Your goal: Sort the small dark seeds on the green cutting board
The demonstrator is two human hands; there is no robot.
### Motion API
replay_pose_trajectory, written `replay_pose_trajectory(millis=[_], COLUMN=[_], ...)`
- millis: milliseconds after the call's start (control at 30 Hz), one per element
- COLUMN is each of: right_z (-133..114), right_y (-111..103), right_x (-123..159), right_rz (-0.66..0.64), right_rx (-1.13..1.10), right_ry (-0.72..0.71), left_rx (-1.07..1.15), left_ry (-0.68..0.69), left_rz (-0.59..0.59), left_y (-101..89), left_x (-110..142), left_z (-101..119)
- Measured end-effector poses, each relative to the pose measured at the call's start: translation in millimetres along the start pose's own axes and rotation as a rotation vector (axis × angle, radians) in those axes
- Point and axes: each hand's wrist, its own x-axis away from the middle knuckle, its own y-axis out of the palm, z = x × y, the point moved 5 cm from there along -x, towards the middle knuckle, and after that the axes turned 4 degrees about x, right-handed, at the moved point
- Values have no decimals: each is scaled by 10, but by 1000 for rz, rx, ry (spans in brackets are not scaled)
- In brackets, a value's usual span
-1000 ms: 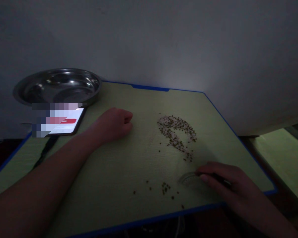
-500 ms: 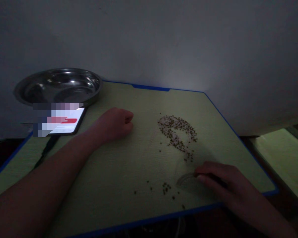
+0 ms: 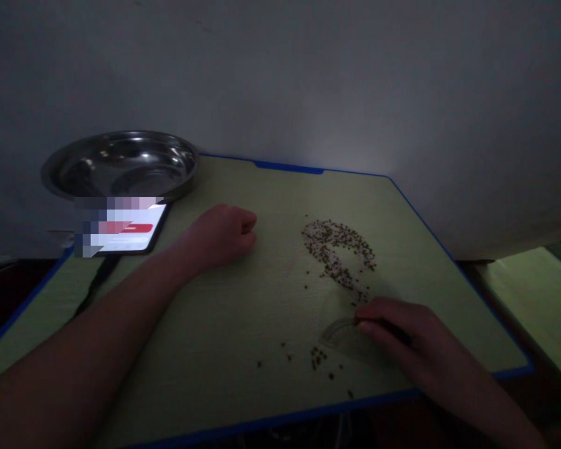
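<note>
My right hand [image 3: 397, 327] pinches a clear plastic protractor [image 3: 339, 333] at its edge, low over the near right part of the board. Its curved markings show left of my fingertips; the rest is partly hidden by the hand. Just beyond lies a ring-shaped spread of small dark beans mixed with pale grains [image 3: 339, 274]. A small cluster of dark beans [image 3: 318, 357] sits near the front edge, with several strays around it. My left hand [image 3: 227, 232] rests on the board as a fist, left of the spread, its curled fingertips hidden.
The pale board [image 3: 234, 187] has a blue rim and stands against a wall. At the back left is a shiny metal basin [image 3: 126, 168]. A lit phone [image 3: 140, 234], partly pixelated, lies before it with a dark cable or strap [image 3: 98, 277].
My right hand has moved left and slightly away from me with the protractor, nearer the tail of the spread. My left hand stays put. The view has shifted slightly.
</note>
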Motion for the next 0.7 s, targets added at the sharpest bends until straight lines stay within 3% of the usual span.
replay_pose_trajectory(millis=[467, 700], right_z=[-134, -107], right_y=[82, 33], right_x=[-175, -208], right_rz=[-23, 32], right_rx=[-30, -5], right_ry=[-36, -21], left_rx=[-10, 5], left_ry=[3, 16], left_rz=[9, 20], left_y=[-7, -16], left_x=[10, 20], left_z=[16, 31])
